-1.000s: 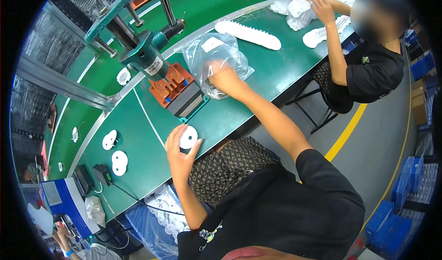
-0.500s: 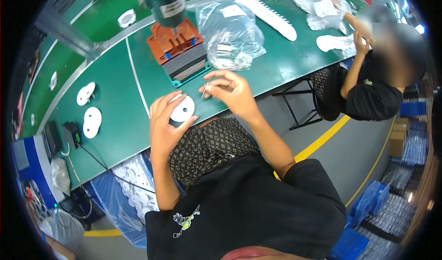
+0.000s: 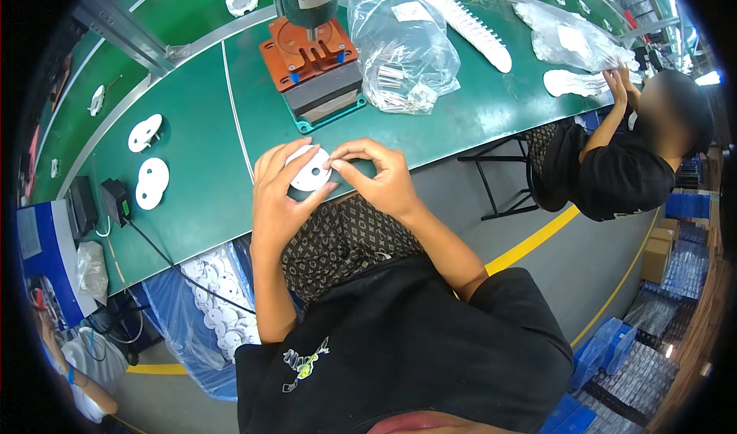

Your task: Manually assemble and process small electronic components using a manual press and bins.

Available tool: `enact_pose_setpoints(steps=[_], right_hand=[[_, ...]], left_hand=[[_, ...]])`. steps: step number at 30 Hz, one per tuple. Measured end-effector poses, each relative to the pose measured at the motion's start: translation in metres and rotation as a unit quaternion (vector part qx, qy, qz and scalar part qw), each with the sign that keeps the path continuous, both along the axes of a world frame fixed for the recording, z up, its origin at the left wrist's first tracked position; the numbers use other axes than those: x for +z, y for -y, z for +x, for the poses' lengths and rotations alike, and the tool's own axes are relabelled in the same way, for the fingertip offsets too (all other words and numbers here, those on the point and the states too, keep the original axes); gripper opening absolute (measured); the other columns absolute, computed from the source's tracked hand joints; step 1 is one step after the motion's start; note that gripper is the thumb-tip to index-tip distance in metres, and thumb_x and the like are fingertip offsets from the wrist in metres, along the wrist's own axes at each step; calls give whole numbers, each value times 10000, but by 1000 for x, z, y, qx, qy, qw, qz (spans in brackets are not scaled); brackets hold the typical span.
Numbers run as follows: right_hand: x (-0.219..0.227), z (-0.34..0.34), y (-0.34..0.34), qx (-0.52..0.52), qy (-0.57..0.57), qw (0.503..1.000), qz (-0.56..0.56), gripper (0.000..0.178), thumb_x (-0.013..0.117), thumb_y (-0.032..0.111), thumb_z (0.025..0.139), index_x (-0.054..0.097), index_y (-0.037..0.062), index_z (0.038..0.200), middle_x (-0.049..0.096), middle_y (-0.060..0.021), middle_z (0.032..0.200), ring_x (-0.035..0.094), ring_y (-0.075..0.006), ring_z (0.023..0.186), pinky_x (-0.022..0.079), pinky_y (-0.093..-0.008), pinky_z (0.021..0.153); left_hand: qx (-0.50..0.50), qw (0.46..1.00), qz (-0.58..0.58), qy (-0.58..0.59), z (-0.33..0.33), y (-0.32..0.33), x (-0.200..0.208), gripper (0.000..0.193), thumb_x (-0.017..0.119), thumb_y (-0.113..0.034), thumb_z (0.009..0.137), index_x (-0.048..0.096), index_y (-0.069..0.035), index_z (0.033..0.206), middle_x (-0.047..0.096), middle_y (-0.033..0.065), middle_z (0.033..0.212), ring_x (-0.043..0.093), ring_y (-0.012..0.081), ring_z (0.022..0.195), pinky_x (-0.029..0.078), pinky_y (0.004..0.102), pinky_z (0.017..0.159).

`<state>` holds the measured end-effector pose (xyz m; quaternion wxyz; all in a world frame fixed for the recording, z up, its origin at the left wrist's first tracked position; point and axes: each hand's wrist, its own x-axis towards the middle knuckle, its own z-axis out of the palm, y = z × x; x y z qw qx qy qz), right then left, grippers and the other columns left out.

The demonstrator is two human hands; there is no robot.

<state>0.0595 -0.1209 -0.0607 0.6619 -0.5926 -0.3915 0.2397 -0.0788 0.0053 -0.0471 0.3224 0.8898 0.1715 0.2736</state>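
At the near edge of the green table, my left hand [image 3: 278, 179] curls round a white disc [image 3: 309, 179] with a dark hole in its middle, fingers and thumb at its rim. The thumb and fingertips of my right hand [image 3: 384, 182] are pinched together at the disc's right edge, on a thin metal pin now mostly hidden by the fingers. Just beyond my hands stands a press with an orange fixture plate [image 3: 278, 48] on a dark block. A clear plastic bag [image 3: 418, 42] with several metal pins lies to its right.
White discs lie in overlapping pairs, a nearer pair [image 3: 152, 184] and a farther pair [image 3: 143, 136], at the left. A long row of white pieces [image 3: 468, 31] lies far right. A co-worker [image 3: 614, 154] sits at the right. Below the table, a blue-lined bin [image 3: 180, 311] holds white discs.
My right hand has moved left and closer, bringing the pin from beside the disc to its edge. My left hand still holds the disc. The view has shifted slightly.
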Motion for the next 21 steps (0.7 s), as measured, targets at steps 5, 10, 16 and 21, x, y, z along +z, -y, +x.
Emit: enact_pose_setpoints(steps=[5,10,16,21], right_hand=[[4,4,-2,-17,119,993,15,165,723,30,837,683,-20,989,719,-100,921,694,-232,878,536,-340,796],[6,8,-6,-3,401,911,94,262,751,78,773,670,15,1014,684,-102,970,640,-306,946,497,-395,828],[6,12,12,36,379,922,67,412,756,165,792,651,17,1162,648,-128,1179,617,-315,1080,497,-416,908],[-7,15,37,-110,190,975,10,330,699,55,836,646,0,1157,699,-153,986,666,-335,932,520,-406,868]], left_hand=[[-6,1000,4,-7,2,-1,2,511,846,-208,685,707,-77,1159,640,82,1258,557,321,1153,409,431,1008],[14,999,16,-31,-1,1,0,491,820,-140,687,707,-71,1160,610,114,1259,554,336,1153,442,426,974],[27,999,25,31,-3,8,4,380,802,-16,678,722,-4,1050,688,141,1071,644,328,1095,483,443,994],[6,987,114,109,21,3,35,298,795,-9,696,745,-28,989,691,122,1117,610,347,1172,466,465,1022]])
